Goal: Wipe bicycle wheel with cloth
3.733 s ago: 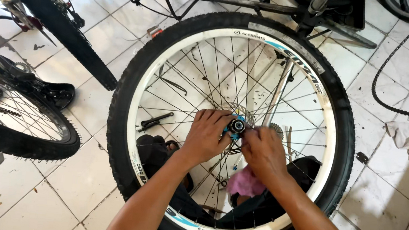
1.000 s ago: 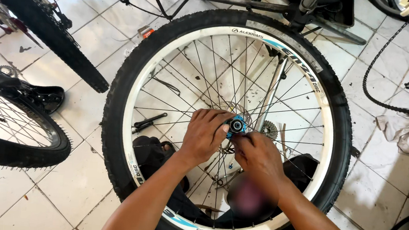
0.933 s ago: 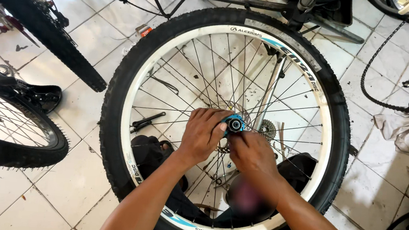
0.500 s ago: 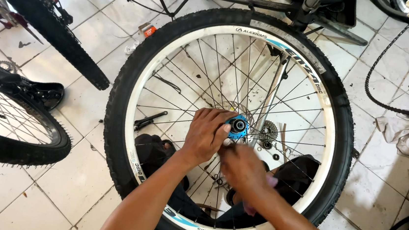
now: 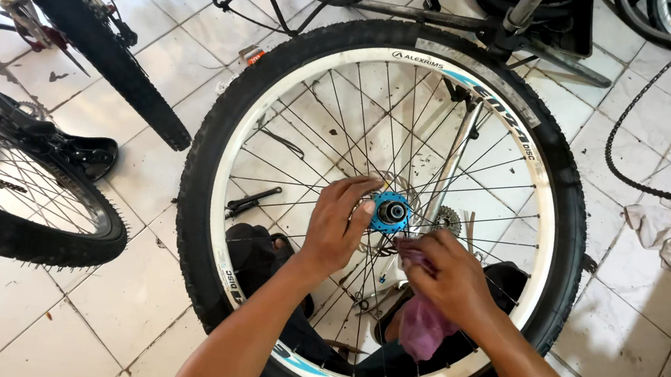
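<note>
- The bicycle wheel fills the middle of the frame, flat across my knees, tyre on.
- My left hand grips beside the blue hub at centre.
- My right hand, just below, pinches a pink rag; hub wiping looks unfinished.

pink rag half hidden; left bicycle wheel cropped

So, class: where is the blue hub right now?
In the head view, the blue hub sits at the wheel's centre, touched by the left hand, just above the right hand.
</note>
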